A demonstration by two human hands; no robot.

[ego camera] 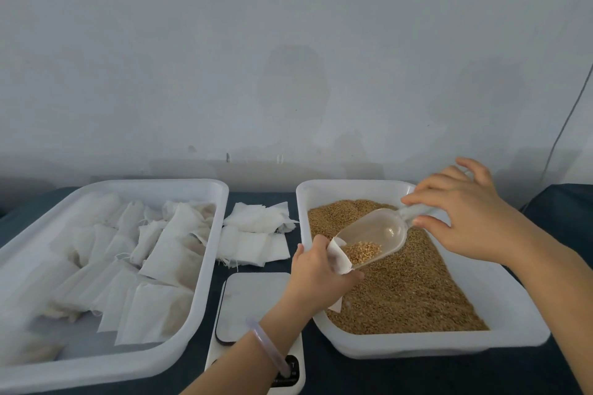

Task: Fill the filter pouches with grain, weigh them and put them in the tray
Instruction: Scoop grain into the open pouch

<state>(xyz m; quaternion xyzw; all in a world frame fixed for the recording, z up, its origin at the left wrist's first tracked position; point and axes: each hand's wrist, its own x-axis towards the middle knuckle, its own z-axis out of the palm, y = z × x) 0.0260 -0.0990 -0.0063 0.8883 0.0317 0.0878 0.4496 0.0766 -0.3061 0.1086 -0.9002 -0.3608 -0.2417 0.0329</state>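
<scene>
My left hand (316, 279) grips a white filter pouch (339, 256) with its mouth held up over the grain. My right hand (462, 212) pinches the handle of a clear plastic scoop (378, 234), tilted down toward the pouch mouth. A small heap of grain (364, 252) lies at the scoop's lip, touching the pouch. Both are above the white tub of brown grain (414, 292) on the right. The white tray (199, 292) on the left holds several filled pouches (167, 253). The white scale (253, 305) sits between the tubs, under my left forearm.
A pile of flat pouches (256, 234) lies on the dark blue cloth (401, 375) between the two tubs, behind the scale. A pale wall rises right behind the table. A thin cable (564, 125) hangs at the far right.
</scene>
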